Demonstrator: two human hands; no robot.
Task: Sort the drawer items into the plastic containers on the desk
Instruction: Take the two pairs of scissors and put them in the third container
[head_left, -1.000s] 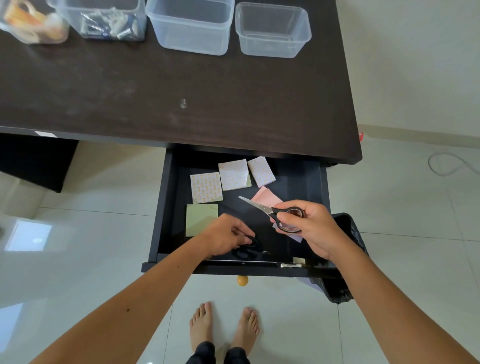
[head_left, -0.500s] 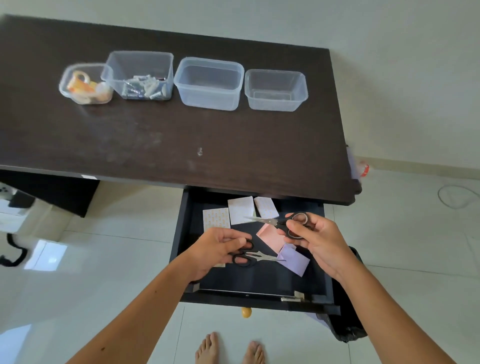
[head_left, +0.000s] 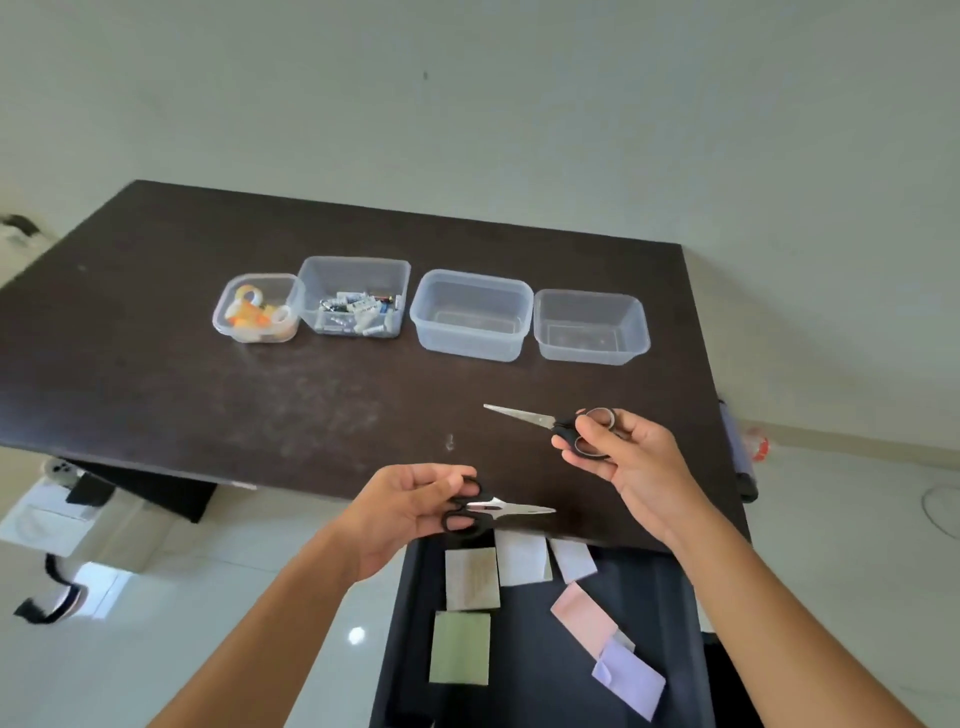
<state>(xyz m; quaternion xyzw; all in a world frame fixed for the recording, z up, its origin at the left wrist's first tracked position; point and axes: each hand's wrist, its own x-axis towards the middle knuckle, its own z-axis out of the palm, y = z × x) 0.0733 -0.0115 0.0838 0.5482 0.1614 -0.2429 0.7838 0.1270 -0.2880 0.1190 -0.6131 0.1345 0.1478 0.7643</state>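
Note:
My left hand (head_left: 395, 514) grips black-handled scissors (head_left: 511, 508) above the desk's front edge, blades pointing right. Higher and to the right, my right hand (head_left: 628, 457) holds a second pair of scissors (head_left: 524, 415) over the desk, blades pointing left. Below both hands, the open drawer (head_left: 670, 613) holds several sticky-note pads: white, green (head_left: 461, 647), pink (head_left: 584, 613) and lilac (head_left: 628, 678). A row of clear plastic containers stands on the dark desk (head_left: 156, 374): one with tape rolls (head_left: 258, 307), one with batteries (head_left: 355, 296), and two empty ones (head_left: 471, 314) (head_left: 591, 326).
A pale wall rises behind the desk. The tiled floor at left has white boxes (head_left: 57, 519) and black straps (head_left: 52, 597). A cable (head_left: 940, 509) lies on the floor at right. The desk's right edge is close to my right forearm.
Both hands have lifted their scissors out of the drawer to above the desk's front. The camera has tilted up, showing the wall and all the containers.

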